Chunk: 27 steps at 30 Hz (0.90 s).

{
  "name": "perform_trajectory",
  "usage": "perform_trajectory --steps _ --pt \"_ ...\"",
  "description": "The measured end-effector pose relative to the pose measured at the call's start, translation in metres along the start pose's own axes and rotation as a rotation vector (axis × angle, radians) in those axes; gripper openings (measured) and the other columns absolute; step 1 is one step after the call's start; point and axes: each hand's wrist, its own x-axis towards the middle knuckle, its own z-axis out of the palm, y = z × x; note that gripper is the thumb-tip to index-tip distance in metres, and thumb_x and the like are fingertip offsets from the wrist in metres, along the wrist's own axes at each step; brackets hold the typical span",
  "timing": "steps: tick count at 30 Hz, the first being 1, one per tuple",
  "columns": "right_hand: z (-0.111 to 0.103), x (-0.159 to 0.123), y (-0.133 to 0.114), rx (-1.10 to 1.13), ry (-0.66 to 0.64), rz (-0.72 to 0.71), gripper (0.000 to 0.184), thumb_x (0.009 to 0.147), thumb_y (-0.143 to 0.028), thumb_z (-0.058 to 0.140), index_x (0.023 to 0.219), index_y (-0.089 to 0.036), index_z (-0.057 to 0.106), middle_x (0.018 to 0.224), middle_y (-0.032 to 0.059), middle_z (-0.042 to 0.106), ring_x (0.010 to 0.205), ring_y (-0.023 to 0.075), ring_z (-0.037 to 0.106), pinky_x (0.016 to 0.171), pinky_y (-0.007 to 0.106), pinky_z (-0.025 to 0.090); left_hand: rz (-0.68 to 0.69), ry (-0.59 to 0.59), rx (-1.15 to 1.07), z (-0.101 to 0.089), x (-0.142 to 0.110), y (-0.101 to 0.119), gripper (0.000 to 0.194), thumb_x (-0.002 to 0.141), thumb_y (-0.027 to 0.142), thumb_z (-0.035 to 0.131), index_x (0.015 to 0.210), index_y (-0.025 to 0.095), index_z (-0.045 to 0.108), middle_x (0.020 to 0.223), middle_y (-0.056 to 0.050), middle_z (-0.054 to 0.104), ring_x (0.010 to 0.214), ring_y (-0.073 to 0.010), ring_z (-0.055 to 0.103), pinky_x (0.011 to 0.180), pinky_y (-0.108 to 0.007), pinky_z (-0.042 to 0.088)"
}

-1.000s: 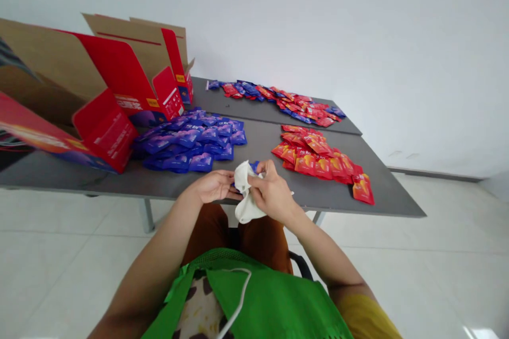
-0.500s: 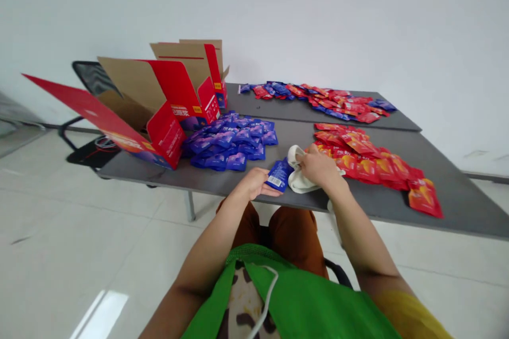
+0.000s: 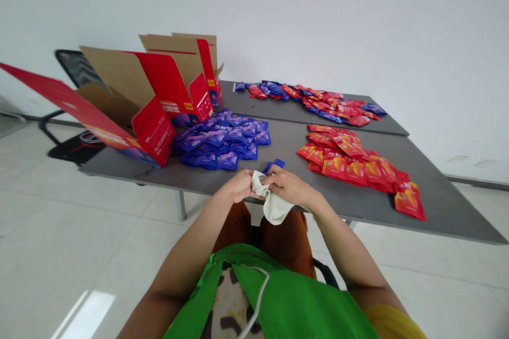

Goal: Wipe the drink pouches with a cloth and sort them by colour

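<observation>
My left hand (image 3: 240, 186) and my right hand (image 3: 288, 186) meet above the table's near edge, both pinching a crumpled white cloth pouch (image 3: 273, 206) that hangs down over my lap. A blue sachet (image 3: 274, 165) sticks up just behind my right fingers, its lower part hidden by the hands and cloth. I cannot tell which hand holds it. A heap of blue sachets (image 3: 220, 143) lies ahead to the left of my hands, and a heap of red sachets (image 3: 345, 163) lies to the right.
A mixed row of red and blue sachets (image 3: 312, 100) lies on a second grey table (image 3: 286, 113) at the back. Opened red-and-brown cardboard cartons (image 3: 167, 82) stand at the left of the nearer grey table (image 3: 159, 176). A black chair (image 3: 75, 66) stands beyond them. A green bag (image 3: 278, 302) lies on my lap.
My hands have come together on the white cloth. The blue sachet, lying in my left hand's reach half a second ago, is now mostly hidden at the cloth's top. The view has shifted slightly left.
</observation>
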Motion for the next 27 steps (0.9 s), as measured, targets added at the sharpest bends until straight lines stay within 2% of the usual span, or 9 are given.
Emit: perform_trajectory --steps 4,10,15,18,21,23,24,25,27 --pt "-0.005 0.009 0.010 0.078 -0.051 0.011 0.030 0.087 -0.012 0.046 0.101 -0.023 0.070 0.096 0.0019 0.056 0.087 0.0117 0.056 0.077 0.019 0.038 -0.002 -0.057 -0.015 -0.001 -0.001 0.002 0.021 0.079 0.002 0.050 0.092 0.006 0.065 0.071 -0.012 0.071 0.063 -0.0198 0.069 0.071 -0.042 0.059" --pt "-0.014 0.007 0.027 -0.207 0.090 0.566 0.033 0.092 -0.021 0.038 0.106 -0.018 0.068 0.099 0.0114 0.062 0.089 0.0202 0.062 0.076 0.027 0.042 -0.153 -0.127 0.063 -0.004 -0.007 0.008 0.015 0.088 0.009 0.048 0.096 0.005 0.060 0.072 -0.013 0.071 0.067 -0.0210 0.071 0.071 -0.036 0.059" --pt "-0.002 -0.001 0.017 -0.380 0.198 0.671 0.033 0.095 -0.032 0.037 0.110 -0.024 0.065 0.100 0.0100 0.058 0.084 0.0217 0.064 0.067 0.028 0.043 -0.053 -0.066 0.235 -0.020 -0.038 0.030 0.021 0.089 0.019 0.048 0.095 0.008 0.064 0.070 -0.010 0.070 0.064 -0.0199 0.070 0.063 -0.032 0.057" --pt "0.008 -0.002 0.010 -0.456 0.285 0.683 0.032 0.095 -0.034 0.038 0.111 -0.025 0.064 0.098 0.0082 0.056 0.085 0.0220 0.063 0.063 0.027 0.042 0.187 0.184 0.488 -0.033 -0.062 0.063 0.027 0.089 0.020 0.042 0.093 0.009 0.067 0.071 -0.009 0.069 0.069 -0.0212 0.069 0.066 -0.032 0.056" --pt "0.014 -0.004 0.008 -0.484 0.366 0.683 0.031 0.096 -0.036 0.041 0.114 -0.026 0.063 0.096 0.0074 0.055 0.086 0.0215 0.062 0.061 0.026 0.040 0.481 0.737 0.925 -0.045 -0.075 0.103 0.029 0.089 0.022 0.041 0.093 0.011 0.068 0.085 -0.013 0.070 0.086 -0.0257 0.067 0.075 -0.033 0.052" --pt "0.016 -0.005 0.008 -0.487 0.411 0.677 0.032 0.096 -0.035 0.041 0.117 -0.025 0.062 0.097 0.0076 0.055 0.085 0.0206 0.062 0.061 0.026 0.039 0.522 1.103 1.180 -0.056 -0.071 0.125 0.032 0.091 0.021 0.039 0.104 0.010 0.066 0.097 -0.017 0.068 0.098 -0.0303 0.064 0.083 -0.037 0.048" --pt "0.016 -0.006 0.007 -0.487 0.430 0.671 0.032 0.096 -0.035 0.041 0.118 -0.025 0.062 0.097 0.0077 0.055 0.085 0.0203 0.061 0.061 0.027 0.039 0.504 1.211 1.267 -0.062 -0.065 0.132 0.035 0.092 0.019 0.036 0.113 0.009 0.062 0.104 -0.020 0.067 0.102 -0.0321 0.062 0.086 -0.040 0.046" --pt "0.017 -0.007 0.007 -0.487 0.445 0.668 0.032 0.097 -0.035 0.041 0.118 -0.025 0.062 0.096 0.0077 0.055 0.084 0.0202 0.061 0.060 0.027 0.038 0.488 1.255 1.331 -0.069 -0.057 0.137 0.039 0.093 0.018 0.032 0.122 0.008 0.057 0.110 -0.022 0.064 0.106 -0.0335 0.060 0.088 -0.042 0.045" --pt "0.017 -0.008 0.005 -0.487 0.467 0.675 0.032 0.097 -0.035 0.041 0.119 -0.025 0.062 0.096 0.0078 0.055 0.084 0.0203 0.061 0.058 0.027 0.037 0.511 1.179 1.425 -0.085 -0.038 0.139 0.047 0.094 0.015 0.024 0.135 0.006 0.045 0.127 -0.026 0.055 0.112 -0.0351 0.056 0.093 -0.044 0.041"
